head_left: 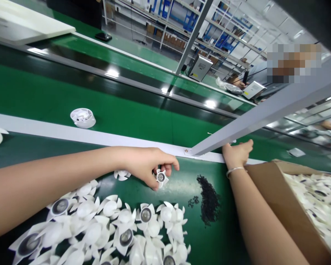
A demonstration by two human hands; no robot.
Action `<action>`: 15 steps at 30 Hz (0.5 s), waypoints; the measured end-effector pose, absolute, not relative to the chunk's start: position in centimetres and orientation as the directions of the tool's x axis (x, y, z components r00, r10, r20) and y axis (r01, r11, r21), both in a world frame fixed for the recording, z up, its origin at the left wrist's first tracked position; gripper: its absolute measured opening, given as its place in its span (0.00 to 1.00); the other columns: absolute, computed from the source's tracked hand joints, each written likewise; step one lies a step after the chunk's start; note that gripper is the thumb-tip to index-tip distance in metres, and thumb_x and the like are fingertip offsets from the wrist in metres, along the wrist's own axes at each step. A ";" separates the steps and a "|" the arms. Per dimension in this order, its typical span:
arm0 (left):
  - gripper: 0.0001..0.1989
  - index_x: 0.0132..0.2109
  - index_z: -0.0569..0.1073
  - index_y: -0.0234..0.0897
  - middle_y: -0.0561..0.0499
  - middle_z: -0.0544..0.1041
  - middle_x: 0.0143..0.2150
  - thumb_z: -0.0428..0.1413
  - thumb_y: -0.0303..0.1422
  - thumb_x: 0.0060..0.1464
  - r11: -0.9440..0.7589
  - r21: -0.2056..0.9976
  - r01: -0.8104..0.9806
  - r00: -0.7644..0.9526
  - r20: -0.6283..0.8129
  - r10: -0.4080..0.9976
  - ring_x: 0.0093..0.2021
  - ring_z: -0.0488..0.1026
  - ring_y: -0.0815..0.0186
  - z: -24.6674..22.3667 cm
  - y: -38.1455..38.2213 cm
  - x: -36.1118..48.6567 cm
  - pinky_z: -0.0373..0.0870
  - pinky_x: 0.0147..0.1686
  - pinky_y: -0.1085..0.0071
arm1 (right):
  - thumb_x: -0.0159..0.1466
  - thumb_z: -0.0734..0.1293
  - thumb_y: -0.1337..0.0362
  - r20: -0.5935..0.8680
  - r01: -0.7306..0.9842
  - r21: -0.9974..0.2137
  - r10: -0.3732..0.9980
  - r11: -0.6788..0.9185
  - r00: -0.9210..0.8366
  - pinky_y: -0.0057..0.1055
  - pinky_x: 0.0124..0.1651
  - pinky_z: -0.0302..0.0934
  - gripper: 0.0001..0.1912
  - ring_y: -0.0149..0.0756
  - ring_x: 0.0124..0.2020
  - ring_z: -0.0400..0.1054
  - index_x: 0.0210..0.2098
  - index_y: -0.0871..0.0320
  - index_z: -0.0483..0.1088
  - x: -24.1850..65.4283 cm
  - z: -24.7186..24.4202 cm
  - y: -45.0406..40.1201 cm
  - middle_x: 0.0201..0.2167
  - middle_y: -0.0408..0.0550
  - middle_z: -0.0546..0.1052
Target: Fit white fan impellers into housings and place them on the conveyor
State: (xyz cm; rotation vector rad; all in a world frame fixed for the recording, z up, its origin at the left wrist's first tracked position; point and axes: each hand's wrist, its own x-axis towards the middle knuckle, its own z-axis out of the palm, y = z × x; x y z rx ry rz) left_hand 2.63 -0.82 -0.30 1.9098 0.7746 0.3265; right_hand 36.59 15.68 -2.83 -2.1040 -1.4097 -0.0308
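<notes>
Two hands: both in my head view, both reaching forward, left over the table point(183, 186), right out past the post point(237, 129).
Left hand point(142, 163): clamped, thumb and curled fingers on one fan point(161, 177), index finger stretched out beyond it!
Fan: right there at the left fingertips, hollow hub facing up at me, this side of the rail point(113, 140); whether it clears the table, I cannot tell.
Right hand point(237, 154): out over the belt point(143, 121), partly behind the post; some white bit shows by the fingers, but whether they grip it, I cannot tell.
Bracelet point(234, 171): round my right wrist.
Pile point(92, 233): plenty of white fans, heaped on the table near me on the left, some hubs up, some domes up.
Stray fan point(123, 175): just under my left wrist, partly hidden by it.
Black bits point(209, 200): a long dark heap between my two arms, with a little cluster just beside it.
Box point(264, 189): cardboard, right of my right arm, loaded with white pieces point(317, 198).
Ring point(82, 118): white, out on the belt at left, white blades inside.
Far side: phone point(103, 36) on the ledge; co-worker's hand point(239, 84) near a silver case point(253, 90).
</notes>
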 end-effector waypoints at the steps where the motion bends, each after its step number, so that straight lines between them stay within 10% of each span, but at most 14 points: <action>1: 0.33 0.58 0.67 0.47 0.54 0.76 0.50 0.66 0.31 0.44 -0.289 0.883 0.370 0.759 -0.108 0.642 0.41 0.73 0.67 -0.3 -0.8 2.6 0.69 0.38 0.73 | 0.55 0.70 0.49 0.327 0.853 -0.446 0.839 -0.269 0.435 0.54 0.53 0.60 0.51 0.61 0.52 0.65 0.68 0.69 0.48 36.5 -2.8 16.1 0.58 0.74 0.62; 7: 0.33 0.57 0.68 0.47 0.54 0.76 0.50 0.68 0.33 0.42 -0.275 0.889 0.366 0.757 -0.113 0.643 0.41 0.72 0.68 -0.4 -0.8 2.6 0.68 0.38 0.74 | 0.56 0.68 0.53 0.287 0.905 -0.391 0.912 -0.169 0.294 0.50 0.50 0.62 0.28 0.53 0.45 0.69 0.53 0.59 0.69 36.7 -2.9 16.9 0.45 0.59 0.72; 15: 0.34 0.57 0.68 0.46 0.53 0.76 0.50 0.68 0.33 0.42 -0.253 0.905 0.341 0.755 -0.103 0.648 0.45 0.73 0.66 -0.5 -0.9 2.6 0.69 0.41 0.73 | 0.52 0.68 0.56 0.544 0.871 -0.472 0.823 0.140 0.163 0.38 0.57 0.57 0.31 0.44 0.52 0.62 0.54 0.60 0.66 36.5 -3.3 14.3 0.51 0.56 0.64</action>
